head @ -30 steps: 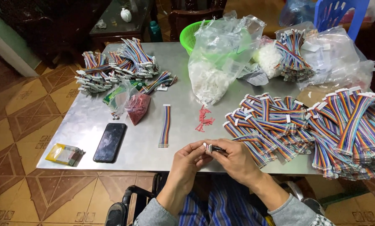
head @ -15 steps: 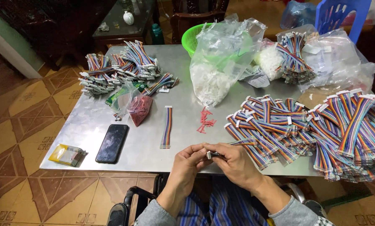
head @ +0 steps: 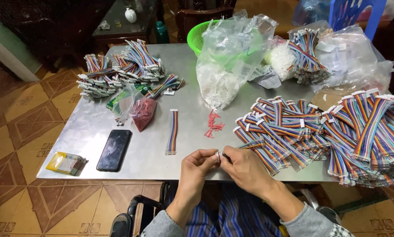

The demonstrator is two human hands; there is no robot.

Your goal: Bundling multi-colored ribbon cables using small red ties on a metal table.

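— What have you got in your hands?

— My left hand [head: 200, 161] and my right hand [head: 242, 163] meet at the near edge of the table [head: 87, 136], fingertips pressed together on a small white connector [head: 218, 155]. Both hands pinch it. A rainbow ribbon cable [head: 251, 144] runs from it toward the pile on my right; I think it is joined to the connector, but my fingers hide the joint.

— And what lies around them?

— To my right there is a big heap of rainbow cables [head: 320, 131] with white ends, spreading to the table's far right edge. Just beyond my hands lie a few small red pieces [head: 213, 125], and left of those a single cable [head: 173, 131] lying straight. Further left sit a black phone [head: 114, 149], face up, and a small yellow packet [head: 65, 162] near the corner.

— Anything at the back?

— A clear bag of white parts [head: 225, 66] stands in the middle, in front of a green basket [head: 197, 37]. A little bag of red bits [head: 142, 113] lies left of it, and another bunch of cables [head: 118, 72] sits at the far left.
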